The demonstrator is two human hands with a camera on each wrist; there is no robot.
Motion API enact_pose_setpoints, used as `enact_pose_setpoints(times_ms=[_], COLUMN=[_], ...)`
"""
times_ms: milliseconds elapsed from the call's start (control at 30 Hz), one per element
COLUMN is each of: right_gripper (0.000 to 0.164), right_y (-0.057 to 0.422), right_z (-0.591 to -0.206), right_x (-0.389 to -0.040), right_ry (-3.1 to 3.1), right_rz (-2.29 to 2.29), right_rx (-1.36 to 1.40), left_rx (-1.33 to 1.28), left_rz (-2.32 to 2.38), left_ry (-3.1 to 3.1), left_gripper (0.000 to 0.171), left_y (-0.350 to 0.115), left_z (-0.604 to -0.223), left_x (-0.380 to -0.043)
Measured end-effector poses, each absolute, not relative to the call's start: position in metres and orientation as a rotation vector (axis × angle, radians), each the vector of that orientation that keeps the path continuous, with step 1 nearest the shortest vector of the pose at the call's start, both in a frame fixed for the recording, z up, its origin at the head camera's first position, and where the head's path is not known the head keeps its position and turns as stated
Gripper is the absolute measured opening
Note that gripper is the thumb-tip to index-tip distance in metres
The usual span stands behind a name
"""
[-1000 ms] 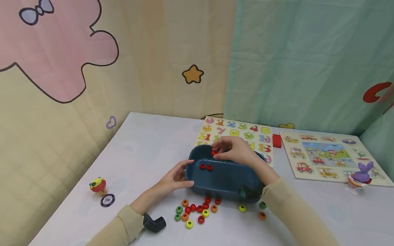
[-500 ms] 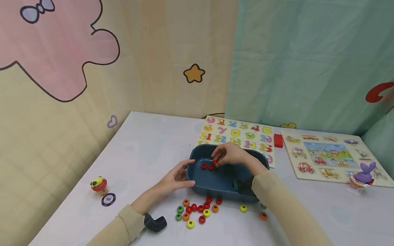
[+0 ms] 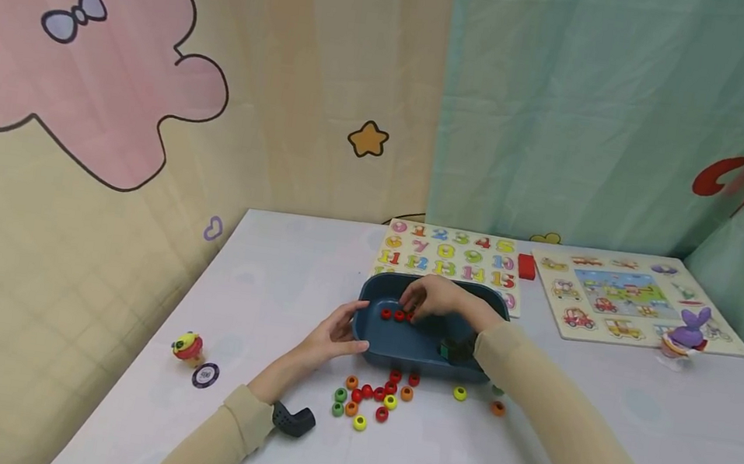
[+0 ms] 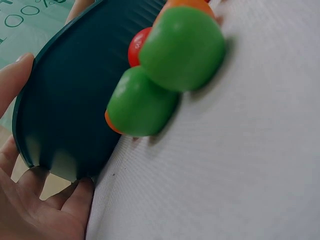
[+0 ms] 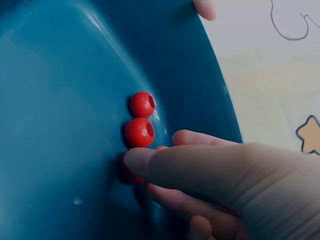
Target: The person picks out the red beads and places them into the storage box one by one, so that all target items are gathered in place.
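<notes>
A dark blue tray (image 3: 400, 339) stands on the table, and my left hand (image 3: 329, 334) grips its left end. In the left wrist view the thumb (image 4: 20, 72) lies on the rim while the other fingers bear on the outer wall. Inside the tray, my right hand (image 3: 439, 297) pinches a red bead (image 5: 127, 170), partly hidden by the thumb, down at the tray floor. Two more red beads, one nearer (image 5: 139, 132) and one farther (image 5: 142, 104), line up with it in a row along the wall.
Several loose beads, such as a yellow bead (image 3: 359, 423) and a green bead (image 4: 145, 102), lie in front of the tray. Behind it is a number board (image 3: 447, 251). A picture puzzle board (image 3: 578, 294) and purple bunny toy (image 3: 687, 328) stand right; a poker chip (image 3: 206, 375) lies left.
My right hand has lowered into the tray, bringing a red bead down to the end of the row of two. The left hand has kept its hold on the tray.
</notes>
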State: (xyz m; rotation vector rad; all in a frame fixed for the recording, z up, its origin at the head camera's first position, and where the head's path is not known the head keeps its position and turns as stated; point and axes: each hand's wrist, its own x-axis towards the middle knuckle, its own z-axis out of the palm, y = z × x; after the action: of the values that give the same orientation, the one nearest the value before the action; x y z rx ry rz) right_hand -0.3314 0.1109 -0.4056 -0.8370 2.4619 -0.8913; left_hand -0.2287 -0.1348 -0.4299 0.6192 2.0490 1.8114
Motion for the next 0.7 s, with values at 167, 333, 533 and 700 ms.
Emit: enact_pose_setpoints(times_ms=[167,333,533,700], right_gripper=[0.035,0.039,0.036,0.029], right_y=[0.116,0.125,0.138,0.143], right_z=[-0.386,-0.355,-0.342,-0.361], right_x=[-0.322,-0.296,-0.249,-0.214], right_ry=[2.494,2.568,2.487,2.402], right_rz=[-0.896,-0.926,-1.075,-1.182], right_rx=[-0.875,-0.986,-1.148,-1.244], left_rx=[0.613,0.604,0.574,0.586], left_rz=[1.807,1.794,1.783,1.788], left_ry=[2.054,2.072,2.094,2.084], left_gripper=[0.07,0.068,0.066,0.067], left_y=[-0.135,-0.135,-0.135,-0.135], left_z=[-0.43,-0.429,-0.426,-0.427], left_x=[-0.228,-0.228,-0.227,-0.227])
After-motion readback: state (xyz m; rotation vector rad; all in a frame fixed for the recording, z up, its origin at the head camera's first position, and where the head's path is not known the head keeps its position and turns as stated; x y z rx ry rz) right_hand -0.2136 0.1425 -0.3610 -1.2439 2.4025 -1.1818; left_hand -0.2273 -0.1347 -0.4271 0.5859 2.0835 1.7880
